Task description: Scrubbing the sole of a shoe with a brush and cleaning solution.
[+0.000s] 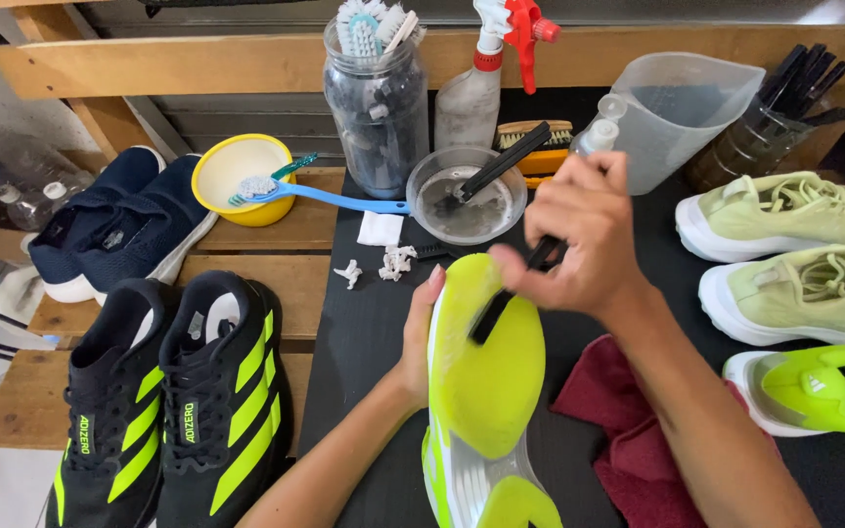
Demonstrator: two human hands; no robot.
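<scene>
Black counter [364, 332] with a wooden slat bench [246, 274] off to the left of the grips, cluttered shoe-cleaning spot. Neon yellow sneaker [476, 381] is sole-up in the middle, left hand [421, 337] closed around its left edge, holding it steady. Right hand [569, 240] is just above the sole, pinching a black brush [501, 303] whose tip touches the sole. Maroon cloth [628, 440] sits under the right forearm, clear bowl [462, 200] just beyond.
</scene>
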